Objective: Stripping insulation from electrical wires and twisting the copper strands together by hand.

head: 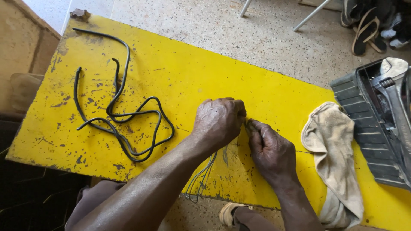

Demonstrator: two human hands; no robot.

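My left hand point(219, 120) and my right hand point(269, 150) meet over the middle of a scuffed yellow table point(180, 72). Both are closed, fingertips pressed together on the end of a bundle of thin grey wires point(202, 177). The wires run under my left wrist and hang off the near table edge. What sits exactly between the fingertips is hidden. A tangle of black cable point(122, 115) lies loose on the table to the left, apart from both hands.
A dirty cream cloth point(333, 147) lies on the table right of my right hand. A dark grey toolbox point(368, 124) with metal tools sits at the right edge. Speckled floor lies beyond, with sandals point(367, 34) at the top right.
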